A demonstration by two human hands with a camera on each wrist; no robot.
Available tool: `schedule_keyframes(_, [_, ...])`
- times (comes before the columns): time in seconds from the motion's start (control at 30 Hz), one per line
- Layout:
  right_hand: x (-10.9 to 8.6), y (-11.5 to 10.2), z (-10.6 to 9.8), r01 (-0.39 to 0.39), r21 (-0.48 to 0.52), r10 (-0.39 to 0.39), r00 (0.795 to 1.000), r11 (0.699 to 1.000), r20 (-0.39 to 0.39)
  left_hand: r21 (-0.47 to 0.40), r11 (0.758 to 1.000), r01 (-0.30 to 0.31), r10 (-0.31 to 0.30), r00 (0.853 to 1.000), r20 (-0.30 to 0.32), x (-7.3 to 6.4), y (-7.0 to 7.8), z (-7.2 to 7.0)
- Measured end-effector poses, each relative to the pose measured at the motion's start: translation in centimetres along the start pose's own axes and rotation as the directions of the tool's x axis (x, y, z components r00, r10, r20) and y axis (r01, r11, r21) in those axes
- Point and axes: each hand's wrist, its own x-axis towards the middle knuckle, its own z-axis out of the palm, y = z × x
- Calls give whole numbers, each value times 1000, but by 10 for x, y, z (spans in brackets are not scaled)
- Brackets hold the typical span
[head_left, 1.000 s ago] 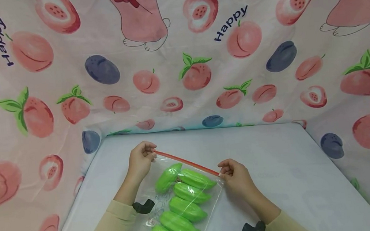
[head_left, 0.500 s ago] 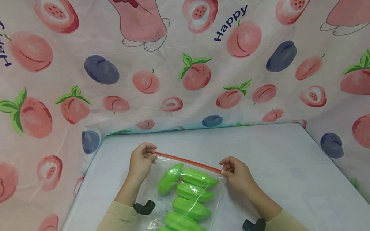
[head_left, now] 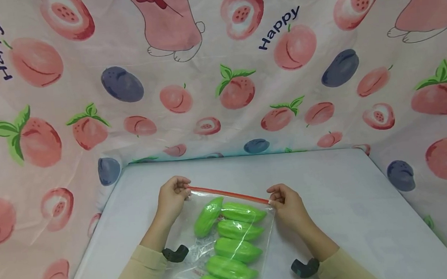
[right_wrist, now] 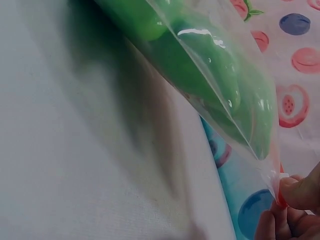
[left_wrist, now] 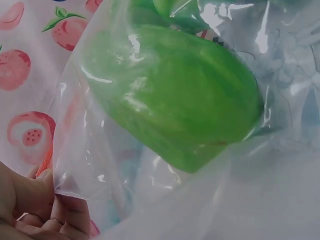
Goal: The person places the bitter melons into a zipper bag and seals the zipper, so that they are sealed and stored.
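A clear zip-lock bag (head_left: 207, 258) with an orange-red zip strip (head_left: 228, 194) along its top hangs between both hands. Inside it are several glossy green, ridged, elongated fruit-like pieces (head_left: 238, 249) with pointed ends, most stacked in a slanting column and one tilted apart at upper left. My left hand (head_left: 173, 198) pinches the left end of the strip. At the strip's right end, the thumb and fingers of my right hand (head_left: 289, 204) grip the corner. The left wrist view shows one green piece (left_wrist: 175, 95) large behind the plastic. In the right wrist view, the bag (right_wrist: 255, 145) slants above the white surface.
Under the bag lies a white table (head_left: 331, 183). A pink fruit-print cloth (head_left: 210, 78) rises behind it and along both sides. Each wrist carries a black bracket, one at the left sleeve (head_left: 175, 253) and one at the right sleeve (head_left: 304, 267).
The right hand has risen slightly and shifted right, and the left has dropped a little, so the strip slants less. The bag and green pieces have swung slightly right. Both hands keep their hold.
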Motion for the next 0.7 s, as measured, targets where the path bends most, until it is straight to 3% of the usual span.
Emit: schedule_keyframes(0.7, [22, 11, 11, -46, 22, 47, 999, 999, -8, 8, 995, 97, -97, 995, 15, 2, -17, 1])
